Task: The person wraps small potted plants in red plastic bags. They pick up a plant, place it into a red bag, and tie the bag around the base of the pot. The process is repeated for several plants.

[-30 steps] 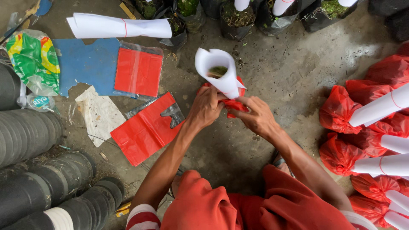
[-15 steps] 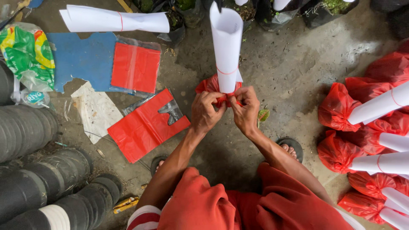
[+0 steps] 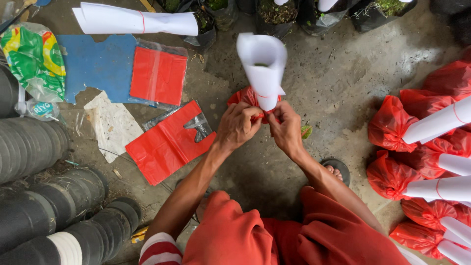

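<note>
A white paper cone [image 3: 263, 68] stands upright out of a red plastic bag bundle [image 3: 244, 96] on the concrete floor. My left hand [image 3: 236, 126] and my right hand [image 3: 286, 128] both grip the bundle at the base of the cone, where a thin red band runs around the paper. The fingers of both hands are closed tightly there, and they hide most of the red bag. A little green shows inside the cone's open top.
Loose red plastic bags [image 3: 168, 141] lie to the left beside a blue sheet [image 3: 98, 62]. Stacked black pots [image 3: 34, 142] fill the left edge. Wrapped red bundles with white cones [image 3: 427, 142] lie at the right. Potted plants [image 3: 277, 12] line the top. A sandalled foot [image 3: 335, 171] is below.
The cone, tilted with its open mouth toward me a second ago, now stands upright. Both hands have come together at its base.
</note>
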